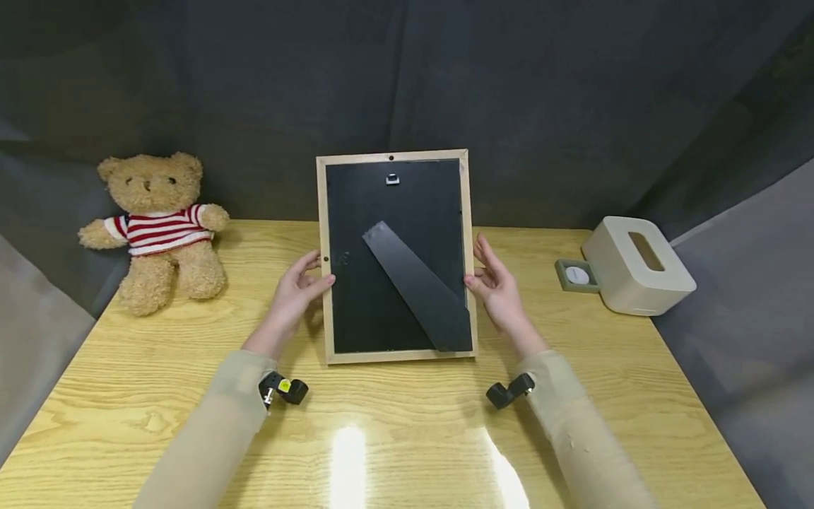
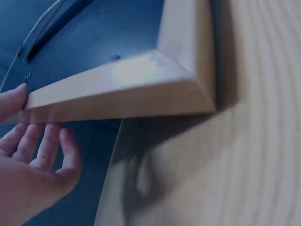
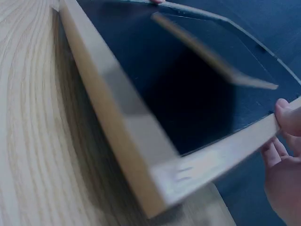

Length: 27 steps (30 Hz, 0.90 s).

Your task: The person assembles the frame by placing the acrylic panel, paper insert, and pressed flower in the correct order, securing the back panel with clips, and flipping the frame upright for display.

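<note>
A photo frame (image 1: pixel 346 311) with a pale wooden border stands tilted up over the table, its black back facing me. A black support leg (image 1: pixel 413 286) slants across that back, and a small metal hanger (image 1: pixel 392 179) sits near the top. My left hand (image 1: pixel 294 293) grips the left side, thumb on the border and fingers behind it. On the opposite side my right hand (image 1: pixel 501 293) pinches the border the same way. Both wrist views show the lower wooden corners close over the table. The front of the photo frame is hidden.
A teddy bear (image 1: pixel 167 233) in a red-and-white striped top sits at the back left of the wooden table (image 1: pixel 413 424). At the back right stands a cream tissue box (image 1: pixel 636 265), with a small green tray (image 1: pixel 562 276) holding a white disc beside it. Dark curtains hang behind.
</note>
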Motion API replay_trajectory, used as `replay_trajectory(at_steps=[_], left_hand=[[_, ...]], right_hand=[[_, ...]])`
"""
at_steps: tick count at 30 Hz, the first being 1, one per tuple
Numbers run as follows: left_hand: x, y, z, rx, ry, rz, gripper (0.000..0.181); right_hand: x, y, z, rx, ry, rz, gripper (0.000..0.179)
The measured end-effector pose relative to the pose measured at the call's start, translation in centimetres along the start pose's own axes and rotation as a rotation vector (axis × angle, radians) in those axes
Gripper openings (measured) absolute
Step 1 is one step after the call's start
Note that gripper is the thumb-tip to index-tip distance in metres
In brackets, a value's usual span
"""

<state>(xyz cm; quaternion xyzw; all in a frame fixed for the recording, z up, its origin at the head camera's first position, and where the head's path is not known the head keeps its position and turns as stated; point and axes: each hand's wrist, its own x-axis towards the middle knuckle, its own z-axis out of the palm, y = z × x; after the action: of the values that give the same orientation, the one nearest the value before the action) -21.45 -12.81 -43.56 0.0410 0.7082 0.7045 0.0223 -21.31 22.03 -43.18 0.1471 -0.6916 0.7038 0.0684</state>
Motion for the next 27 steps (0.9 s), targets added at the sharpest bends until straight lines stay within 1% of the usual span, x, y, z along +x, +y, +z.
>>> replay_trajectory(at_steps=[2,5,7,9,13,16,20,23,27], left_hand=[[-0.1,0.4,-0.1,-0.023,-0.024,0.016,0.065],[-0.1,1.1,-0.2,-0.038,-0.055,0.062,0.064],[-0.1,1.6,-0.2,-0.020,-0.072,0.108,0.063],[-0.1,1.9,-0.3,0.008,-0.072,0.147,0.062],[0.0,2.5,-0.4,0.062,-0.039,0.209,0.057],[0.2,2.9,-0.4,0.084,-0.007,0.242,0.053],[0.0,3.3,-0.4,0.118,0.048,0.256,0.052],[0.0,3.3,-0.3,0.136,0.084,0.260,0.054],[-0.1,3.1,-0.1,0.150,0.112,0.292,0.056]], right_hand=[[0.0,-0.2,0.0,-0.040,-0.006,0.004,0.075],[0.1,-0.4,-0.1,-0.060,-0.002,0.006,0.075],[0.2,-0.6,-0.1,-0.060,0.007,0.000,0.075],[0.4,-0.7,-0.1,-0.063,0.016,-0.014,0.074],[0.7,-1.2,0.0,-0.030,0.014,-0.036,0.073],[0.9,-1.4,0.2,0.008,0.011,-0.038,0.071],[1.2,-1.4,0.5,0.032,0.035,-0.043,0.068],[1.3,-1.2,0.6,0.036,0.068,-0.050,0.065],[1.4,-0.9,0.7,0.044,0.111,-0.063,0.060]])
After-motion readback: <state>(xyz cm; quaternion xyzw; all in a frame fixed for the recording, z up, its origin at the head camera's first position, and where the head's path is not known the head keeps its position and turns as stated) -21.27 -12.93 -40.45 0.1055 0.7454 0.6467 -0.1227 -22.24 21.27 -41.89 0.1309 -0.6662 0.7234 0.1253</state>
